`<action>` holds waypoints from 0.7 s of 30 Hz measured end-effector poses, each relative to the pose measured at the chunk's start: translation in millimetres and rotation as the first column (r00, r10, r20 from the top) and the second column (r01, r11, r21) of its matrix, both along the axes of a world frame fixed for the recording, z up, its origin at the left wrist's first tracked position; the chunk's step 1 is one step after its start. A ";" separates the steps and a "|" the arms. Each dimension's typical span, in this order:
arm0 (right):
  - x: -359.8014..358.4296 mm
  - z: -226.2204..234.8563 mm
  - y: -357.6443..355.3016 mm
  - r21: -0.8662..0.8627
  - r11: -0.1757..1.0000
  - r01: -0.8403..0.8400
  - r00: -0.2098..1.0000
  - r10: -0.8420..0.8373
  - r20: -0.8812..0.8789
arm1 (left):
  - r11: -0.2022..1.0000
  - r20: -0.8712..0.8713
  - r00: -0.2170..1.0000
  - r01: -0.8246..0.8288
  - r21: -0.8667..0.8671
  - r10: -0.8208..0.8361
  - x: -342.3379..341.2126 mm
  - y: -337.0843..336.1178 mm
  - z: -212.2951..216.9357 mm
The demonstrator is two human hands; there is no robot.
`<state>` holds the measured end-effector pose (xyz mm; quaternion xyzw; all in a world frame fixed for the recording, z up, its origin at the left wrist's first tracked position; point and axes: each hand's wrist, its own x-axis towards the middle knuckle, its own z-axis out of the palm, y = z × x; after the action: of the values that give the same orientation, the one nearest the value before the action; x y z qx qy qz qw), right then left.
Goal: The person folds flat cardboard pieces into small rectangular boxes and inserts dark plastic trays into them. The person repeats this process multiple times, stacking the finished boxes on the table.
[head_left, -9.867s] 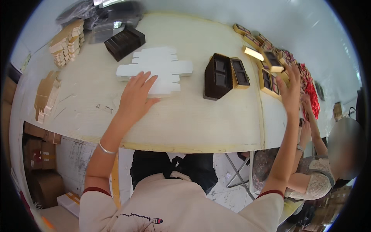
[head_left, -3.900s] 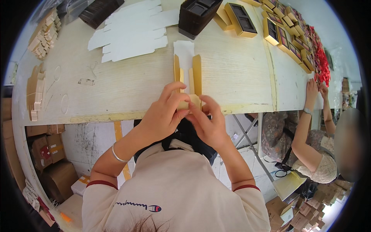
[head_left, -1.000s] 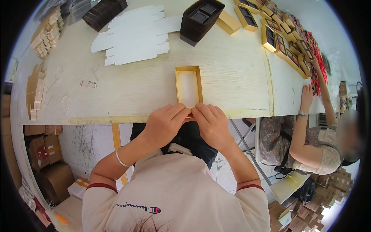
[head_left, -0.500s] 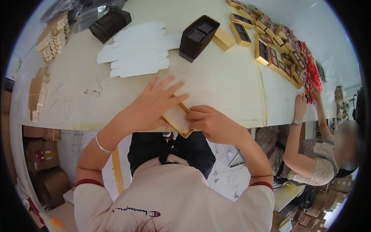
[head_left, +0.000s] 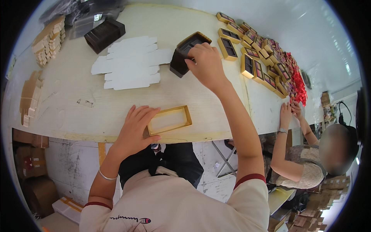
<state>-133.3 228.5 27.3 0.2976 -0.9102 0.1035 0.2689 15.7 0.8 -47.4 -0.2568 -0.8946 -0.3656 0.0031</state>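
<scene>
A shallow gold-edged open box (head_left: 169, 120) lies near the front edge of the pale table (head_left: 77, 104). My left hand (head_left: 134, 127) rests flat beside it, fingers touching its left end. My right hand (head_left: 206, 63) reaches far forward and grips the top of a stack of dark brown tray inserts (head_left: 184, 52). The fingers curl over the stack's upper edge.
White flat die-cut card blanks (head_left: 131, 63) lie spread at centre back. Another dark stack (head_left: 104, 34) and folded tan boxes (head_left: 48, 38) stand at back left. Several finished gold boxes (head_left: 251, 58) line the right side, where another person's hands (head_left: 290, 110) work.
Half a second ago both hands held the gold box at the table's edge. It now lies flat under my left hand, and my right hand has reached out to the dark stack.
</scene>
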 end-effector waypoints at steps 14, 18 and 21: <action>140.1 -29.8 46.4 -0.769 -0.107 0.630 0.451 0.857 0.251 | 0.983 0.110 0.993 -0.050 0.177 0.030 -0.3 1.3 5.6; 160.5 -70.8 26.3 -0.734 -0.167 0.658 0.596 0.711 0.373 | 0.988 0.111 0.994 0.008 0.152 -0.025 -2.4 5.2 9.4; 153.9 -67.2 20.7 -0.731 -0.255 0.633 0.657 0.677 0.332 | 0.991 0.158 0.986 0.031 0.128 -0.051 -4.3 2.9 13.8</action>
<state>20.6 249.2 -40.0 -0.0997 -0.4306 0.8967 -0.0223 11.4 3.7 -33.6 -0.2442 -0.8617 -0.4406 -0.0608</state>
